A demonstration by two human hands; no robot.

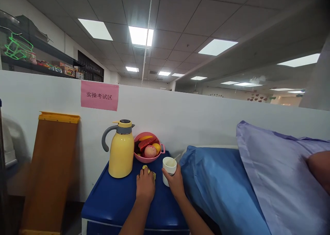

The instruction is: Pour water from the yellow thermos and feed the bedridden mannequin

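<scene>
My left hand [145,185] is closed over a small crumpled yellow cloth [154,175] on the blue top of a bedside cabinet [110,204]; most of the cloth is hidden under the fingers. Wrapped round the right side of a white cup [166,180] is my right hand [177,182], thumb across its front. The cup is upright, with a thin pale stick or handle [177,156] poking above its rim. Left of my hands stands a yellow thermos jug [121,156] with a grey handle. Behind them sits a pink basket [162,149] of fruit.
A blue pillow [219,180] and a lilac pillow [278,173] lie close on the right. Part of a person [319,169] shows at the right edge. A white partition [193,121] rises behind the cabinet. A brown board [51,166] leans there at left.
</scene>
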